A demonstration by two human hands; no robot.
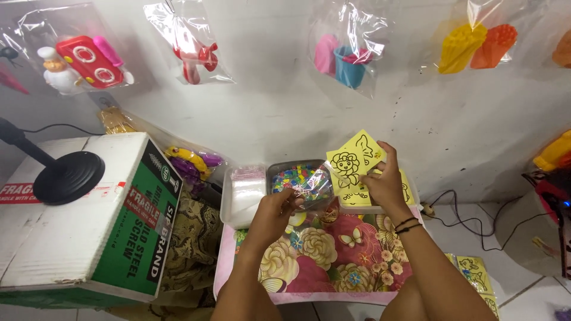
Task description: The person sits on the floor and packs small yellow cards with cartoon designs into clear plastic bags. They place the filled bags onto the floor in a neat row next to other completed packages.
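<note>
**Hands sorting yellow picture cards over a floral worktop**

Cards [355, 159], yellow with black line drawings, fan upward at centre right of the frame, pinched in the closed fingers of the right hand [386, 181]. Just left and slightly lower, the left hand [275, 213] closes on a clear plastic bag [309, 199], its opening turned toward the cards. Behind both hands sits a white tray [238, 205] holding coloured beads [297, 177]. A cardboard box [89, 214] fills the left.

A green-and-white cardboard box [89, 220] was placed at left. Clear plastic bags [348, 44] of toys were hung along the wall; a red label [12, 191] was stuck on the box.
</note>
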